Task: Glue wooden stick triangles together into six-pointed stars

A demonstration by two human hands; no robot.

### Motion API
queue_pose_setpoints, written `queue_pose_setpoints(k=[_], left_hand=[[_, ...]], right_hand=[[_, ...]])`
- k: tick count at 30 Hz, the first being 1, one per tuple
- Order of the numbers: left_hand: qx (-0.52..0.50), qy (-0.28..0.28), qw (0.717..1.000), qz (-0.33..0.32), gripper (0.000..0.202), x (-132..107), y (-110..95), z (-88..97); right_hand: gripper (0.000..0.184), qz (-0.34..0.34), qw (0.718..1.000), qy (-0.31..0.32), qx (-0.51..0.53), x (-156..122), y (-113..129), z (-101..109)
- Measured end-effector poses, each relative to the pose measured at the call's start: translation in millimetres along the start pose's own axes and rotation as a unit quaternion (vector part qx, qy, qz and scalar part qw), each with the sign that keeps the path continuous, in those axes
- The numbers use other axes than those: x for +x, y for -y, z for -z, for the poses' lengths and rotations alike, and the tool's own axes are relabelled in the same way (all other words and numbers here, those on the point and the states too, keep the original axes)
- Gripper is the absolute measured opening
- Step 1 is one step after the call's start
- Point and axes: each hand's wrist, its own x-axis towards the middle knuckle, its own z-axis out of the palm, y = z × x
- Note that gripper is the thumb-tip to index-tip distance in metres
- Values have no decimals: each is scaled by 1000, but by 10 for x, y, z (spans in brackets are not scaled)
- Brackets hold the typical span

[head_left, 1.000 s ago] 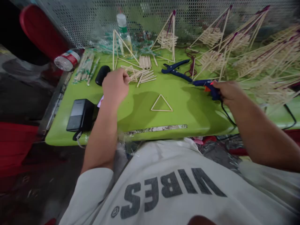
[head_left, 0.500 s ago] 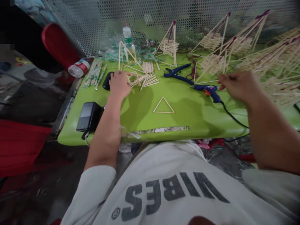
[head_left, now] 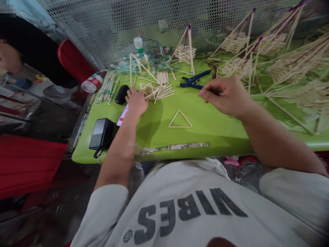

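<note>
My left hand (head_left: 136, 101) rests at the left edge of a loose pile of wooden sticks (head_left: 159, 91), fingers curled onto them; whether it grips one is hidden. My right hand (head_left: 226, 96) hovers over the green table (head_left: 205, 132) with fingertips pinched together and nothing visible between them. It covers the spot where the blue glue gun lay. A flat triangle of sticks (head_left: 180, 120) lies between my hands, nearer the front edge. Blue cutters (head_left: 193, 81) lie just beyond my right hand.
Stick pyramids (head_left: 186, 49) stand along the back and fill the right side (head_left: 282, 65). A black box (head_left: 101, 133), a black oval object (head_left: 121, 94), an upright bottle (head_left: 141, 57), a lying bottle (head_left: 92, 83) sit left. Another person (head_left: 15, 51) is far left.
My right hand let go of the glue gun and moved left toward the table's middle. My left hand stayed at the stick pile. The view shifted slightly left.
</note>
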Motion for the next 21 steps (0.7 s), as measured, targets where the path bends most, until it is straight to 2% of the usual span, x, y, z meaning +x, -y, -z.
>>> queue_pose_setpoints(k=[5, 8, 11, 13, 15, 17, 21], left_hand=[[17, -48, 997, -53, 31, -148, -132, 122], [17, -72, 993, -91, 31, -289, -261, 239], [13, -81, 989, -126, 35, -446, -396, 334], [3, -85, 984, -153, 37, -537, -473, 356], [-11, -100, 977, -188, 33, -603, -533, 326], [-27, -131, 966, -222, 21, -636, -570, 248], [-54, -178, 941, -284, 15, -639, -583, 63]], right_hand=[[62, -33, 998, -21, 55, 52, -228, -128], [60, -59, 994, -30, 87, 75, -355, -281], [51, -120, 975, -20, 186, 119, -400, -482], [61, -158, 951, 3, 266, 162, -385, -603], [70, -174, 928, 15, 328, 203, -355, -686], [69, -170, 916, 16, 363, 229, -328, -724], [62, -146, 925, 21, 350, 222, -320, -725]])
